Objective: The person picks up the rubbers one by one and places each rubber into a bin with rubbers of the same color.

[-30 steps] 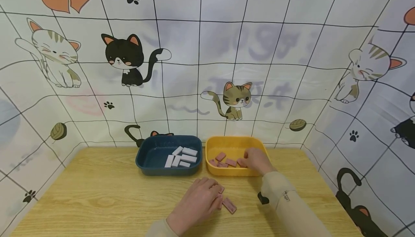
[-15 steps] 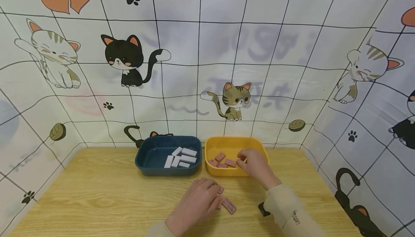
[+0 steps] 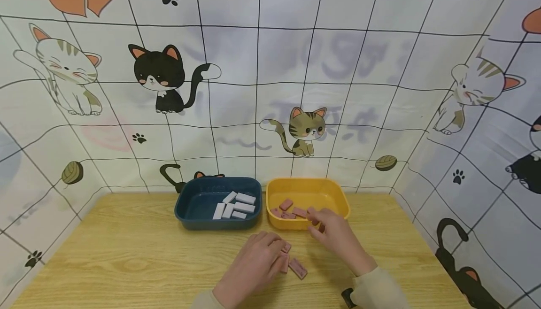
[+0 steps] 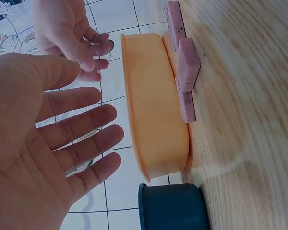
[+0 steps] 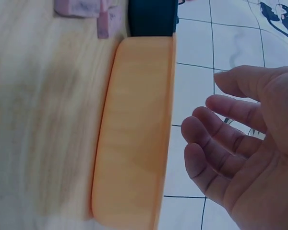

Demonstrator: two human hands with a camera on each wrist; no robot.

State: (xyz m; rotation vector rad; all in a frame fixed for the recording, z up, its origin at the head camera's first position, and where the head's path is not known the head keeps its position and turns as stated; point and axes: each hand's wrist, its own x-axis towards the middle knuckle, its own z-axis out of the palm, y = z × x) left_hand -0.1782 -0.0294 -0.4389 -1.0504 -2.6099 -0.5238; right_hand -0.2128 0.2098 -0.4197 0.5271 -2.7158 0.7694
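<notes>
My left hand (image 3: 252,264) hovers over the wooden table beside several small pink rectangular blocks (image 3: 298,268). In the left wrist view its fingers (image 4: 84,127) are spread and relaxed, holding nothing, and three pink blocks (image 4: 188,63) with dark marks show farther right, one resting over the others. My right hand (image 3: 340,236) is at the front edge of the yellow tub (image 3: 291,223). The right wrist view shows its fingers (image 5: 211,139) loosely bent with nothing between them. More pink blocks (image 3: 286,204) lie inside the yellow tub.
A dark blue tub (image 3: 217,225) with several white blocks (image 3: 244,207) stands left of the yellow one. Both are on the wooden table (image 3: 139,252), near the back wall covering (image 3: 236,102) printed with cats. A dark strap or device (image 3: 348,297) sits at my right wrist.
My right hand has come up out of the yellow tub and back toward me, over its front edge, its fingers loosened. The left hand has stayed almost in place.
</notes>
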